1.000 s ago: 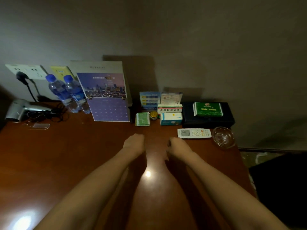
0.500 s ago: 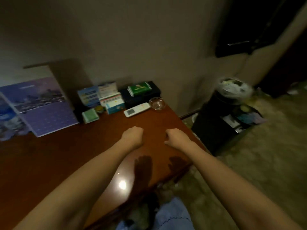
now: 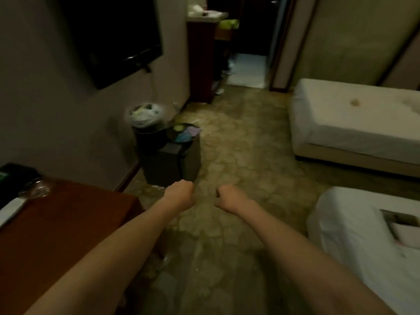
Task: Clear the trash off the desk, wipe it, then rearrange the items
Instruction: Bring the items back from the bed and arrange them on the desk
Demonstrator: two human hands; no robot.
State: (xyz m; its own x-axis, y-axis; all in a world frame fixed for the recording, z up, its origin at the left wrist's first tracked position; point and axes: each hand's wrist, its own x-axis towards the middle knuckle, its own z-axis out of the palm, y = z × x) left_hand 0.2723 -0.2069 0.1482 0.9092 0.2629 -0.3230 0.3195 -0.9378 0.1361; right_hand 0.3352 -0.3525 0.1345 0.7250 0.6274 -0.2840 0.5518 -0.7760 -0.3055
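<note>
The brown wooden desk point(image 3: 59, 226) fills the lower left. On its far corner I see a glass ashtray point(image 3: 36, 190), a white remote point(image 3: 11, 212) and a black box point(image 3: 16, 176). My left hand point(image 3: 180, 194) and my right hand point(image 3: 229, 198) are held out in front of me over the floor, right of the desk, both with fingers curled into fists and nothing in them. Beyond them stands a dark trash bin point(image 3: 147, 130) lined with a white bag holding trash.
A dark box-like stand point(image 3: 172, 162) with a bowl of coloured cloths point(image 3: 184, 133) sits beside the bin. A wall-mounted TV point(image 3: 109, 35) hangs above. Two white beds point(image 3: 354, 123) point(image 3: 363, 244) lie to the right, with patterned floor point(image 3: 238, 155) between and a doorway point(image 3: 247, 67) beyond.
My view has swung right, away from the desk toward the room. My hands, which were over the desk top, are now over the floor. They stay curled and hold nothing.
</note>
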